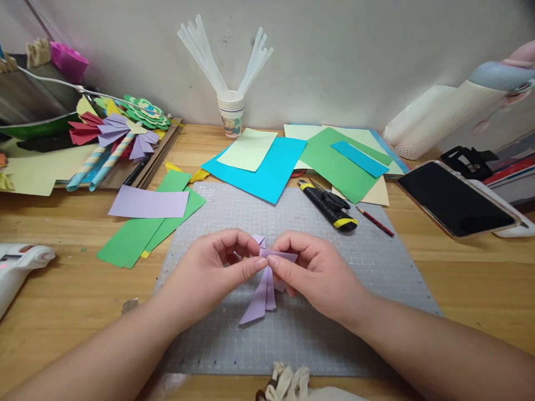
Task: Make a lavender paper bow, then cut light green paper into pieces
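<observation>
A pleated purple paper piece (263,295) is pinched between both my hands above the grey cutting mat (343,301). My left hand (213,273) grips its folded middle from the left, thumb and fingers closed on it. From the right my right hand (313,273) pinches the same middle, with a purple strip lying across the top of the folds. The lower pleats fan down toward me onto the mat.
Green and purple sheets (146,214) lie left of the mat; cyan (267,167) and green sheets (343,164) lie behind it. A black-yellow utility knife (328,206), scissors and a red pencil (376,221) rest at the mat's back right. A phone (455,197), a glue gun (16,267), a cup of straws (231,114).
</observation>
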Demonstrator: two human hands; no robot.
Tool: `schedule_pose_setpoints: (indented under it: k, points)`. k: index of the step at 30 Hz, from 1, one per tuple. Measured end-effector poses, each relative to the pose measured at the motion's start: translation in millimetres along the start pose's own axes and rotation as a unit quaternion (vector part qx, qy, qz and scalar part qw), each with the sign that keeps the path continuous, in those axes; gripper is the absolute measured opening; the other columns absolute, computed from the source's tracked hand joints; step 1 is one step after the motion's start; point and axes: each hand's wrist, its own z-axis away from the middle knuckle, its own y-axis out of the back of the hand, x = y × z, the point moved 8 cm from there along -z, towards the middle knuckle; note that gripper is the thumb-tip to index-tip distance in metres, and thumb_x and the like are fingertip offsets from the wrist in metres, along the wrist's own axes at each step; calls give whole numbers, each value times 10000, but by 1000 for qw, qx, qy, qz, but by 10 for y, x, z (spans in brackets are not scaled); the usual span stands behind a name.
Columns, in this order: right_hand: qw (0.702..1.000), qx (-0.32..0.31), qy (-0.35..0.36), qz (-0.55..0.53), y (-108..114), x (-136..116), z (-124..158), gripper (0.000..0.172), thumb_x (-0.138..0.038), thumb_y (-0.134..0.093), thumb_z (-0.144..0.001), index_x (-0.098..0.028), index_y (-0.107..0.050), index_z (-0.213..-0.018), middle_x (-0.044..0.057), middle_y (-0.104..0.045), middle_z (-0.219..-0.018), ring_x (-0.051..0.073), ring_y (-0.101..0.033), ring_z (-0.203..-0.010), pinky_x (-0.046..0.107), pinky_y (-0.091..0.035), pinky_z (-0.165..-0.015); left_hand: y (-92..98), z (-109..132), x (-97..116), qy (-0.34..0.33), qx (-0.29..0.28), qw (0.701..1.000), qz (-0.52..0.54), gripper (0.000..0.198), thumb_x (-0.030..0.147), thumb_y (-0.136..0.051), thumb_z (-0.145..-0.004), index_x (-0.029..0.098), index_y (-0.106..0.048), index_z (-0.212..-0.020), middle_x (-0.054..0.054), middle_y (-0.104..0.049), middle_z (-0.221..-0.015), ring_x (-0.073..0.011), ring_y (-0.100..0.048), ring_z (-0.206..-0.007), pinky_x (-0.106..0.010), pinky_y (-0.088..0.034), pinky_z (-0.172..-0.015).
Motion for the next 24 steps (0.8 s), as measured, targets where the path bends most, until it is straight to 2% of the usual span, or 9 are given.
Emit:
schedule_pose_setpoints:
  k: [3,6,13,24]
  points:
    - [1000,-4,-7,7,-1,5,4,160,-273,-605,-859,-182,-549,-739,-56,-512,-579,62,-451,-470,189,-350,-450,-13,-7,-17,27,-8,1000,8,164,314,-744,-731,178,-652,-743,41,-641,-687,-63,-544,-599,-185,-427,-573]
    - [1000,-11,-12,5,-9,19,-6,138,-273,-601,-858,-180,-556,-766,-53,-524,-594,61,-457,-474,189,-363,-456,6,-3,13,32,7,999,-2,137,297,-745,-710,183,-669,-715,52,-630,-630,-55,-516,-547,-177,-402,-532]
    - [1000,-10,-18,12,-9,28,-17,152,-300,-607,-860,-185,-557,-775,-50,-536,-602,64,-459,-473,195,-366,-458,43,22,62,26,28,999,-36,155,329,-745,-683,186,-690,-700,31,-642,-625,-84,-521,-550,-199,-400,-519]
    - [1000,-11,-14,16,-17,20,1,166,-295,-610,-857,-187,-546,-748,-50,-522,-596,67,-452,-481,202,-356,-461,38,13,56,26,20,998,-49,201,367,-733,-695,179,-667,-674,31,-599,-594,-84,-481,-527,-211,-381,-511]
